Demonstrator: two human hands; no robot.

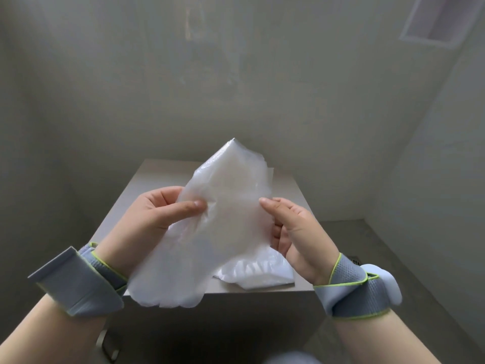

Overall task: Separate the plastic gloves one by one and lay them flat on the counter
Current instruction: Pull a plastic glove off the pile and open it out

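A bundle of plastic gloves [225, 222] sits between the hands, with the left hand [154, 214] at its left edge and the right hand [291, 229] at its right. The counter [118, 214] lies below both hands. On it, under the right hand (partly behind the bundle), is a heap of plastic [259, 274].

Two hands are in the middle of the frame: one left hand [154, 214] and one right hand [294, 229]. There are two grey bands, the left wrist strap [78, 282] and the right wrist strap [351, 287]. Between the hands is one bundle of plastic gloves [223, 227], its layers too blurred to count. One white plastic heap [259, 274] lies on one counter [294, 190]. One vent [443, 19] is at the upper right.
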